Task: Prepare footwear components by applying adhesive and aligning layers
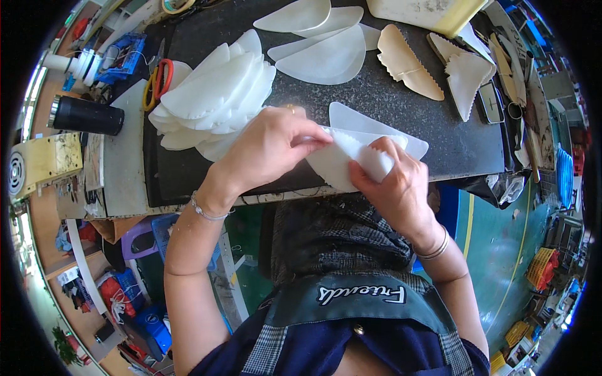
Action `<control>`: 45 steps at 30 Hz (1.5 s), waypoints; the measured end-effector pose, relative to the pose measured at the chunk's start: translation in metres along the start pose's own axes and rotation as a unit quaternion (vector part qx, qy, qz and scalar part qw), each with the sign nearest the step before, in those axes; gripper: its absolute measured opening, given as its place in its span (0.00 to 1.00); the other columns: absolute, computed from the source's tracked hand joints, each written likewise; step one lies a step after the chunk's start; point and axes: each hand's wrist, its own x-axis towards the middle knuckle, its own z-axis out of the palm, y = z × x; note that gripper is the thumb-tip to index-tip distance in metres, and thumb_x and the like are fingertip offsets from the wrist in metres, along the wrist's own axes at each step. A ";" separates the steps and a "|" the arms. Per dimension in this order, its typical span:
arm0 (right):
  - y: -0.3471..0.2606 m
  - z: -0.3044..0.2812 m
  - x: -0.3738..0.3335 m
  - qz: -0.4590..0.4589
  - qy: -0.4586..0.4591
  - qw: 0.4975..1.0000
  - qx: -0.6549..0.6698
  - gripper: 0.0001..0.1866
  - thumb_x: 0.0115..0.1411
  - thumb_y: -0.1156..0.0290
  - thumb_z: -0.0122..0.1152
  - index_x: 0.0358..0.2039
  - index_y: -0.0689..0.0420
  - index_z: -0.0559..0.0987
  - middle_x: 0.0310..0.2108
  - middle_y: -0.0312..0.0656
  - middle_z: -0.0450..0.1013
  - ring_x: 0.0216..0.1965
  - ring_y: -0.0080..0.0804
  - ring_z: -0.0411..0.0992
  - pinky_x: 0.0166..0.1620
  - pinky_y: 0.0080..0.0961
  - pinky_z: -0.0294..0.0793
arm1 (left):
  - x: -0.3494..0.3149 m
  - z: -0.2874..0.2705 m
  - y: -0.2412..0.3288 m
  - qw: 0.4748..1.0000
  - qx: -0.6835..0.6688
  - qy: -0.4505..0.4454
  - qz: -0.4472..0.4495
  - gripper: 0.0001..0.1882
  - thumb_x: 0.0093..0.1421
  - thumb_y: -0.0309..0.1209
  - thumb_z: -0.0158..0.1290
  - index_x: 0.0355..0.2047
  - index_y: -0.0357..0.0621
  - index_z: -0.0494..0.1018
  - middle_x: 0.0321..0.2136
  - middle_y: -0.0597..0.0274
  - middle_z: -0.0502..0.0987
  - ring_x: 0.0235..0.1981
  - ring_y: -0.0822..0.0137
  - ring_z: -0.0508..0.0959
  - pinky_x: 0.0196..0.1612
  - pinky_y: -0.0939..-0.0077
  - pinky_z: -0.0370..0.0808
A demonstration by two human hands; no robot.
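Between my hands, over the front edge of the dark work surface, is a thin white translucent sheet piece (331, 164) with a finely notched edge. My left hand (269, 147) pinches its upper left edge between thumb and fingertips. Closed around its right part, my right hand (396, 182) bends the sheet into a curl. Behind it lies another smooth translucent piece (354, 119), flat on the surface. A loose heap of similar white half-round pieces (213, 88) rests beyond my left hand.
More half-round sheets (326, 59) lie at the back middle. Tan scallop-edged pieces (407, 66) are at the back right, near a phone-like dark object (491, 103). Red-and-yellow-handled scissors (164, 78) and a black tumbler (86, 115) stand out on the left.
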 end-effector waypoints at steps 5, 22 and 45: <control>0.030 -0.034 -0.007 0.065 0.007 0.996 -0.058 0.15 0.48 0.77 0.64 0.35 0.60 0.69 0.28 0.45 0.71 0.31 0.43 0.73 0.34 0.34 0.73 | -0.005 -0.006 0.023 0.951 0.306 0.006 0.030 0.11 0.44 0.27 0.64 0.31 0.51 0.83 0.25 0.62 0.72 0.25 0.65 0.73 0.25 0.71 0.68; 0.121 -0.048 0.065 -0.145 0.119 0.971 -0.147 0.12 0.54 0.70 0.63 0.38 0.60 0.78 0.28 0.46 0.75 0.31 0.41 0.72 0.35 0.34 0.74 | -0.011 0.032 0.040 0.976 0.193 -0.009 0.104 0.29 0.51 0.40 0.61 0.54 0.45 0.71 0.57 0.57 0.69 0.64 0.56 0.60 0.66 0.48 0.49; 0.114 -0.095 0.046 0.162 0.149 0.932 0.289 0.10 0.68 0.70 0.45 0.37 0.62 0.73 0.24 0.40 0.76 0.16 0.22 0.73 0.20 0.16 0.70 | 0.103 0.081 0.051 0.962 0.250 0.084 0.074 0.34 0.53 0.49 0.58 0.56 0.44 0.66 0.50 0.55 0.74 0.58 0.51 0.61 0.56 0.49 0.53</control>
